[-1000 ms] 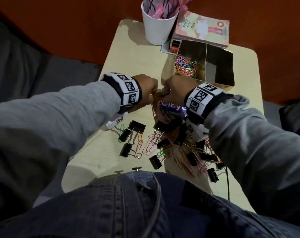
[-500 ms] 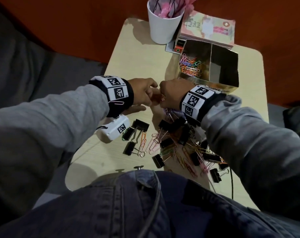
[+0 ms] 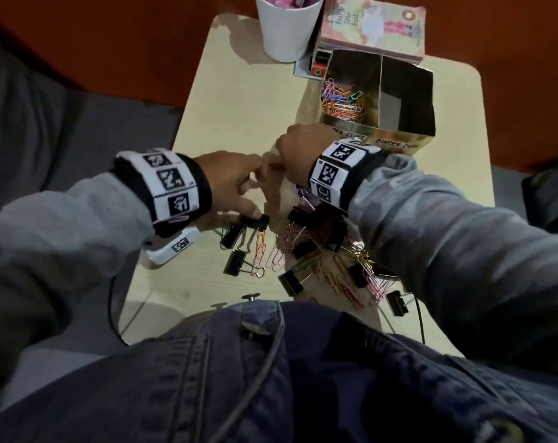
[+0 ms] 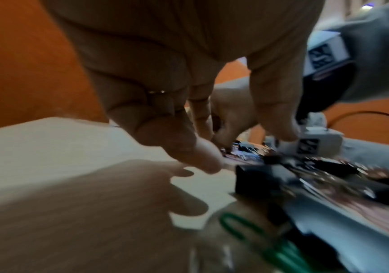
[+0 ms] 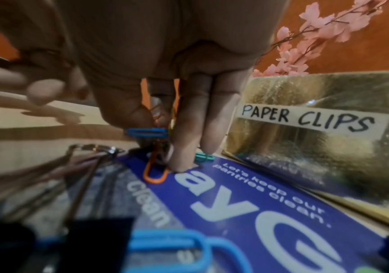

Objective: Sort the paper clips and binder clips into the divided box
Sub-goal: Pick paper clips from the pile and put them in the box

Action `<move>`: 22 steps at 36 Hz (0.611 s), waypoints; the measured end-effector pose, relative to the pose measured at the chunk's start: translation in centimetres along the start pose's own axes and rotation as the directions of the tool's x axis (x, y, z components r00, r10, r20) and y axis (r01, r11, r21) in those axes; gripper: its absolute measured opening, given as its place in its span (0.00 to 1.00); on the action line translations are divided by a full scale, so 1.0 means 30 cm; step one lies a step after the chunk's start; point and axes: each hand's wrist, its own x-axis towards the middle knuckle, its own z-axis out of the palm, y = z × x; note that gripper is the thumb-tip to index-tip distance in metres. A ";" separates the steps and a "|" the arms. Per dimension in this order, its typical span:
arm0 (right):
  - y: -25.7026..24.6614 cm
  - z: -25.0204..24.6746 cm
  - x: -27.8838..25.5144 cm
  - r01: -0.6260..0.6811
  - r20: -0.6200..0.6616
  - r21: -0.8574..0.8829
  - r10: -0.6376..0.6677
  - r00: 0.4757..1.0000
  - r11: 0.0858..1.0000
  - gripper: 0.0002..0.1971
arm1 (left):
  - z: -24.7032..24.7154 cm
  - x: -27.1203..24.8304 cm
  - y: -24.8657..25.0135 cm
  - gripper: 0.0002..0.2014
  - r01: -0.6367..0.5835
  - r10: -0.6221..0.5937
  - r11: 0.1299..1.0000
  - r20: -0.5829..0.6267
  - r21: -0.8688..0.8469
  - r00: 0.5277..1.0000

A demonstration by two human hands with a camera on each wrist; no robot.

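Note:
The gold divided box [image 3: 399, 140] stands at the table's far right. Its left compartment, labelled PAPER CLIPS [image 5: 310, 118], holds coloured paper clips [image 3: 344, 102]; the right compartment [image 3: 405, 100] looks bare. A mixed pile of black binder clips [image 3: 319, 225] and paper clips [image 3: 276, 257] lies near me. My right hand [image 3: 298, 148] [image 5: 158, 140] pinches a small bunch of paper clips [image 5: 150, 133] just in front of the box, over a blue card [image 5: 247, 203]. My left hand [image 3: 239, 183] [image 4: 240, 146] hovers beside it with loosely bent fingers and holds nothing that I can see.
A white cup [image 3: 287, 30] with pink blossoms and a book [image 3: 373, 24] stand behind the box. A small pale table [image 3: 239, 107] carries everything, its edges close on all sides. A thin cable [image 3: 418, 314] runs off the near edge by my lap.
The two hands were touching; the left hand has now drawn back a little toward the pile, while the right hand keeps the paper clips near the box.

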 end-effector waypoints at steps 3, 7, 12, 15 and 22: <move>0.007 -0.008 -0.005 0.017 -0.012 0.007 -0.017 1.000 1.000 0.11 | 0.048 -0.015 0.010 0.31 -0.058 0.051 0.975 0.037 0.217 0.998; 0.043 -0.023 -0.019 -0.034 -0.045 0.087 0.038 0.998 0.996 0.08 | 0.071 -0.001 0.024 0.20 -0.028 0.027 0.967 0.008 0.255 1.000; 0.117 -0.101 -0.033 -0.111 -0.170 0.231 0.153 0.973 0.967 0.08 | 0.040 0.049 0.032 0.14 -0.016 0.026 0.980 -0.045 0.200 0.999; 0.193 -0.159 -0.039 -0.148 -0.273 0.349 0.251 0.929 0.925 0.04 | 0.018 0.092 0.032 0.13 0.001 0.013 0.985 -0.080 0.170 0.997; 0.297 -0.209 -0.022 -0.222 -0.333 0.422 0.378 0.864 0.879 0.11 | -0.033 0.176 0.028 0.14 0.021 0.004 0.973 -0.107 0.230 0.994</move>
